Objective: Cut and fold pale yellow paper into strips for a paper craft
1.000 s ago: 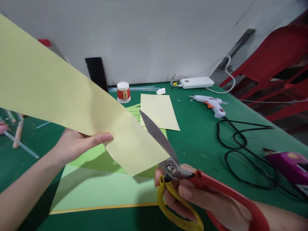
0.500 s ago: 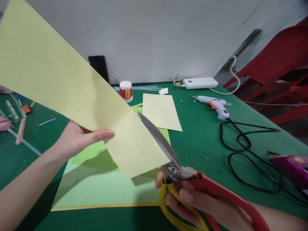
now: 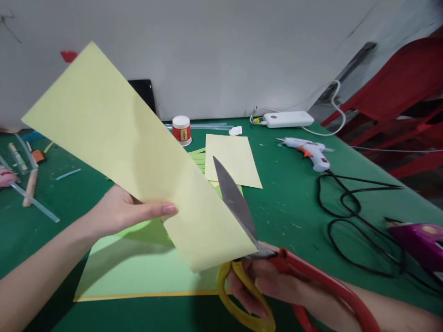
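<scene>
My left hand (image 3: 124, 213) pinches a long pale yellow paper sheet (image 3: 131, 152) by its lower edge, thumb on top, and holds it tilted above the green table (image 3: 290, 203). My right hand (image 3: 277, 288) grips large scissors (image 3: 249, 240) with one red and one yellow handle. The steel blades point up and away, and the upper blade lies along the sheet's right edge near its lower corner. Under both hands lies a light green sheet (image 3: 138, 272).
A second pale yellow sheet (image 3: 231, 159) lies farther back beside green strips. A red and white cup (image 3: 182, 130), a black phone (image 3: 143, 94), a white power bank (image 3: 287, 119), a white glue gun (image 3: 306, 150) with its black cord (image 3: 349, 216), a purple tool (image 3: 418, 242) and glue sticks (image 3: 31, 198) surround them.
The yellow sheet has come down and rightward, so its top corner now shows. The scissors have slid under its lower right corner and their blades stand steeper.
</scene>
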Demonstrator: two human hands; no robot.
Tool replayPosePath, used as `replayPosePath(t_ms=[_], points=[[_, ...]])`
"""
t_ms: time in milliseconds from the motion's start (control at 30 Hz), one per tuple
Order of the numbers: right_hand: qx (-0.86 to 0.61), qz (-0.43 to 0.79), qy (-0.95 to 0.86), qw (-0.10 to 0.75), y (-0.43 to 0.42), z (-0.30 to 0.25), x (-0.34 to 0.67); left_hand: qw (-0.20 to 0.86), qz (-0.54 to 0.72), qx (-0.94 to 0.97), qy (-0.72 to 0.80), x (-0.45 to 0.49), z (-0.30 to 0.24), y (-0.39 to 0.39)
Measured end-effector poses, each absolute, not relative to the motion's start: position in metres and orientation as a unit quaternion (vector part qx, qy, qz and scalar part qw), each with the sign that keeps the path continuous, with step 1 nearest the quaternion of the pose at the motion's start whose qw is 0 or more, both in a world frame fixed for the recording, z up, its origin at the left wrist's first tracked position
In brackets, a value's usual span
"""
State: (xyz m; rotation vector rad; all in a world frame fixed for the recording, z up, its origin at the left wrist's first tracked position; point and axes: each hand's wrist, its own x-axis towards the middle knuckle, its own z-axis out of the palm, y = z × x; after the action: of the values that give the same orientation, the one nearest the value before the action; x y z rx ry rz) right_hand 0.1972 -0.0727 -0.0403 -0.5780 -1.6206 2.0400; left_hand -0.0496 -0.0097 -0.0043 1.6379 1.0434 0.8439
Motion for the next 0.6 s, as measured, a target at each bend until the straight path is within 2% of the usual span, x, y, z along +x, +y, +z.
replayPosePath(t_ms=[167,600], points=[[-0.191,0.743,-0.572,0.29,-0.076,-0.046,0.193,0.515,0.32,0.68,0.413,-0.044,-0.003,-0.012],[-0.221,0.749,-0.554,0.289,-0.081,-0.06,0.194,0.5,0.301,0.682,0.44,-0.042,-0.007,-0.013]])
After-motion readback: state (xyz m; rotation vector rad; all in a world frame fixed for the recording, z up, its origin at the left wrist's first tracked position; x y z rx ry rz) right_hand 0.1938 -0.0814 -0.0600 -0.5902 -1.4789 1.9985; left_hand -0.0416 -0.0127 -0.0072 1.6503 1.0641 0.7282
